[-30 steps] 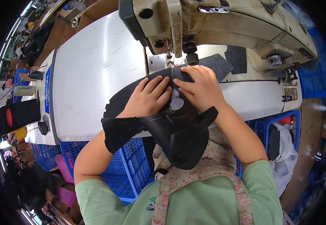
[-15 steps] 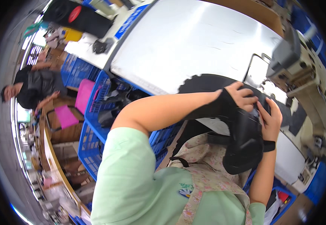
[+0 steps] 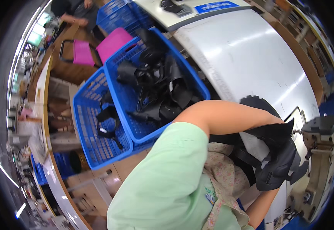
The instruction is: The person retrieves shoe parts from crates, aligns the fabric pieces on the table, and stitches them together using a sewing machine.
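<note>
A large black piece (image 3: 276, 161), with panels, a strap and a moulded look, hangs in front of me at the right, beside the sewing machine (image 3: 318, 153). I cannot make out its exact kind. My left forearm (image 3: 236, 117) reaches across to its upper edge, where the left hand is hidden behind black material. From below, my right forearm (image 3: 265, 207) runs up behind the piece, which covers the right hand. No fingers of either hand show. A notched black edge (image 3: 259, 105) lies on the pale worktable (image 3: 247, 53) beyond my left forearm.
Blue crates stand at my left: a fuller one (image 3: 111, 82) with several black pieces, and another (image 3: 88, 142) with fewer. Behind them are a pink chair (image 3: 115, 44) and a person in dark clothes (image 3: 84, 15). A brown board edge (image 3: 299, 53) borders the worktable's far side.
My view has swung left, bringing the crates further into sight. The black piece and my arms appear further right. Both hands showed on the piece before; now they are hidden.
</note>
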Demonstrator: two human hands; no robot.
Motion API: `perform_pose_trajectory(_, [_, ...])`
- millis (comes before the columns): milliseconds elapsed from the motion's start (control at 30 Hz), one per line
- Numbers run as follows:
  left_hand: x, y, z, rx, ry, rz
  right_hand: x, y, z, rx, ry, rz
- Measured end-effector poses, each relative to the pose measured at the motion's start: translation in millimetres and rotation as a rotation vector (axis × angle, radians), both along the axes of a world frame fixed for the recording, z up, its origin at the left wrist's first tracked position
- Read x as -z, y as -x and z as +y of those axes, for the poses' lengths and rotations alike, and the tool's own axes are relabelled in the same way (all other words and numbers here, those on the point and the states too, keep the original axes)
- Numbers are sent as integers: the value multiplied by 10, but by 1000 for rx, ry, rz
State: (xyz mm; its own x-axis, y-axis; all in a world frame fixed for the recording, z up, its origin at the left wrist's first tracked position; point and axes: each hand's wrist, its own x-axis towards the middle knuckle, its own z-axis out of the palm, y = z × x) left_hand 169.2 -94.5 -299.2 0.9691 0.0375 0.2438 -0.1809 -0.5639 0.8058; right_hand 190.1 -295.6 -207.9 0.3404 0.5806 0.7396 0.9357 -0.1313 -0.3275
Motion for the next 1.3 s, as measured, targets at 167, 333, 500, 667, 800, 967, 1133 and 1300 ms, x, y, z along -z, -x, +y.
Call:
perform_pose_trajectory(167, [-780, 976, 1366, -207, -285, 59, 123, -29, -309, -320, 65, 307])
perform_pose_trajectory(333, [-985, 978, 449, -104, -440, 35, 118, -459, -676, -255, 234, 582])
perform_pose_trajectory(500, [-1837, 2881, 268, -236, -379, 49, 153, -542, -523, -113, 382, 935])
perform_pose_trajectory(667, [-2276, 4912, -318, -868, -39, 355, 238, -739, -357, -232, 484, 1272])
perform_pose_trajectory(800, [-1395, 5853, -996, -1222, 198, 180, -1, -839, -363, -517, 442, -191])
perform_pose_trajectory(967, [-286, 5523, -1823, -1576, 379, 140, 50, -1026, 28, -873, 303, -230])
perform_pose_trajectory(1133, [87, 4256, -1926, -1549, -173, -171, 187, 2213, -304, -1063, 191, -331])
perform_pose_trajectory(1300, [-151, 4091, -1864, -983, -216, -142, 186, -197, 178, -998, 40, -395])
